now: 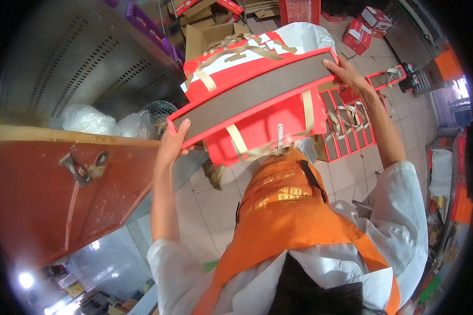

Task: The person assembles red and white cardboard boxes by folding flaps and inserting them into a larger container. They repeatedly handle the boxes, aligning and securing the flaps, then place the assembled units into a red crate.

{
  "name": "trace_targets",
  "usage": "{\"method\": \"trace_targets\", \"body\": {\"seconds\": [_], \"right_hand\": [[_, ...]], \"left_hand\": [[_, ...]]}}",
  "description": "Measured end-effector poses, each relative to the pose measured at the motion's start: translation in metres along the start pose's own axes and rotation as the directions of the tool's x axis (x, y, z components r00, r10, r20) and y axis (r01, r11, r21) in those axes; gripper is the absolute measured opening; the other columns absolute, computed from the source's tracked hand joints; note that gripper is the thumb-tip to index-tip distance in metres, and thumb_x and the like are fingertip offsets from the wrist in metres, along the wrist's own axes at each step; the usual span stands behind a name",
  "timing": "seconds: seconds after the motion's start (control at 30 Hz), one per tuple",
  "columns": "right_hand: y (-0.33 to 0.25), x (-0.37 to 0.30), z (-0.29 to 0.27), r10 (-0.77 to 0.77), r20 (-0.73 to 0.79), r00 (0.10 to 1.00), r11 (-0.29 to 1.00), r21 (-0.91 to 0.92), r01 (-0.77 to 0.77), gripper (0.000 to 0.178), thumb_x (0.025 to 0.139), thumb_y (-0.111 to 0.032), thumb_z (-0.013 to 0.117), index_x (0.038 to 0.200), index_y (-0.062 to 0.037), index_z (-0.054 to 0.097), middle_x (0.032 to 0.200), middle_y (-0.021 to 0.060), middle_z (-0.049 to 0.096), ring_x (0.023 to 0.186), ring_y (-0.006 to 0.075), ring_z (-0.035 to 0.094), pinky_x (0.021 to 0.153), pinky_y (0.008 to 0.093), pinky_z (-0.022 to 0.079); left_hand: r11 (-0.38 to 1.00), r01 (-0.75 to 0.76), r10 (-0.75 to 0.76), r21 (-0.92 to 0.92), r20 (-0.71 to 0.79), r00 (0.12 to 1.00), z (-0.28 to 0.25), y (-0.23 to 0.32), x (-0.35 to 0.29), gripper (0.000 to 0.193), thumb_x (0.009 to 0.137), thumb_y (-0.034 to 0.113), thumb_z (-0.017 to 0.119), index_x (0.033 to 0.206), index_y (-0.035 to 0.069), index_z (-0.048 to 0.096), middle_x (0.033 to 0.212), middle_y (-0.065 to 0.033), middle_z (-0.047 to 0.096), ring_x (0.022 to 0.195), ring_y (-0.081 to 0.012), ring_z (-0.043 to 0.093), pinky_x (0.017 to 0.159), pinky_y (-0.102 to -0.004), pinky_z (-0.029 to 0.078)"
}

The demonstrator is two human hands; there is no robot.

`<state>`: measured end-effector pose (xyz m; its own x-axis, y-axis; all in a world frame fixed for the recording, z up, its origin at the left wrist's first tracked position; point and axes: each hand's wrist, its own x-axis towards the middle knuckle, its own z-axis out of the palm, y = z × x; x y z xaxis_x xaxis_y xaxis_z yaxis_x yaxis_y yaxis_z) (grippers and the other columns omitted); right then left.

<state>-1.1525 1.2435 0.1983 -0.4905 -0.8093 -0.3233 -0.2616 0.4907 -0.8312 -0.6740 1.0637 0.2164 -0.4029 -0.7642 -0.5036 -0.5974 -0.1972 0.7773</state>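
I hold a long, shallow red box with a grey-brown inner face, slanting up to the right across the view. My left hand grips its left end, thumb on top. My right hand clasps the opposite end, thumb over the rim. Just below and behind it are red boxes with tan ribbon straps. More red and white packaging with ribbons lies beyond it. Whether the held box touches these cannot be made out. An orange apron covers my front.
Several ribboned red boxes lie on the tiled floor at right. Red cartons sit farther back, near an open cardboard box. A reddish-brown wooden panel stands close on my left, with plastic bags behind it and a perforated metal surface beyond.
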Motion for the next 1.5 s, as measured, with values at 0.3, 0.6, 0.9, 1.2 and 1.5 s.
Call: {"method": "trace_targets", "body": {"seconds": [0.3, 0.6, 0.9, 1.2, 1.5], "right_hand": [[0.013, -0.127, 0.140, 0.194, -0.026, 0.981, 0.575, 0.813, -0.092, 0.043, 0.089, -0.050, 0.050, 0.105, -0.0099, 0.056, 0.092, -0.0001, 0.061, 0.091, 0.0088, 0.054, 0.080, 0.0316, 0.044], [-0.070, -0.186, 0.164, -0.169, -0.025, 0.985, 0.425, 0.900, 0.096, 0.034, 0.093, -0.041, 0.051, 0.099, -0.0080, 0.056, 0.096, 0.0044, 0.059, 0.089, 0.0118, 0.056, 0.077, 0.0263, 0.046], [-0.103, -0.257, 0.113, -0.494, -0.356, 0.793, 0.292, 0.791, 0.537, 0.043, 0.097, -0.037, 0.042, 0.113, 0.0016, 0.050, 0.106, 0.0079, 0.057, 0.102, 0.0157, 0.053, 0.092, 0.0318, 0.042], [0.005, -0.239, -0.088, -0.002, -0.366, 0.931, -0.094, 0.927, 0.364, 0.016, 0.096, -0.020, 0.045, 0.089, -0.0057, 0.046, 0.071, -0.0004, 0.043, 0.054, 0.0077, 0.038, 0.055, 0.0258, 0.038], [0.165, -0.198, -0.224, 0.444, -0.417, 0.793, 0.097, 0.902, 0.420, 0.013, 0.096, -0.017, 0.041, 0.090, -0.0061, 0.044, 0.071, -0.0003, 0.044, 0.049, 0.0070, 0.033, 0.048, 0.0237, 0.032]], "left_hand": [[0.476, -0.146, 0.394, 0.868, -0.062, 0.917, 0.013, 0.047, -0.009, 0.078, 0.076, 0.043, 0.067, 0.133, -0.003, 0.040, 0.142, -0.0232, 0.031, 0.131, -0.0343, 0.031, 0.110, -0.0437, 0.021], [0.870, -0.392, 0.476, -0.298, 0.307, 0.824, 0.142, 0.100, -0.034, 0.021, 0.095, 0.019, 0.047, 0.091, 0.001, 0.058, 0.075, -0.0059, 0.059, 0.066, -0.0152, 0.054, 0.062, -0.0312, 0.045], [0.056, -0.977, 0.917, 0.206, 0.377, 0.132, 0.182, 0.149, -0.150, 0.022, 0.081, 0.007, 0.059, 0.103, 0.002, 0.059, 0.089, -0.0189, 0.060, 0.083, -0.0338, 0.059, 0.079, -0.0428, 0.045], [0.167, -0.986, 0.821, 0.027, 0.550, 0.154, 0.218, 0.123, -0.116, 0.033, 0.082, 0.010, 0.059, 0.112, -0.002, 0.056, 0.115, -0.0190, 0.055, 0.108, -0.0359, 0.052, 0.097, -0.0471, 0.037], [0.668, -0.664, 0.328, 0.337, 0.667, 0.669, 0.273, 0.039, -0.019, 0.028, 0.090, 0.012, 0.051, 0.115, -0.002, 0.053, 0.109, -0.0196, 0.058, 0.101, -0.0362, 0.054, 0.086, -0.0407, 0.044]]}}
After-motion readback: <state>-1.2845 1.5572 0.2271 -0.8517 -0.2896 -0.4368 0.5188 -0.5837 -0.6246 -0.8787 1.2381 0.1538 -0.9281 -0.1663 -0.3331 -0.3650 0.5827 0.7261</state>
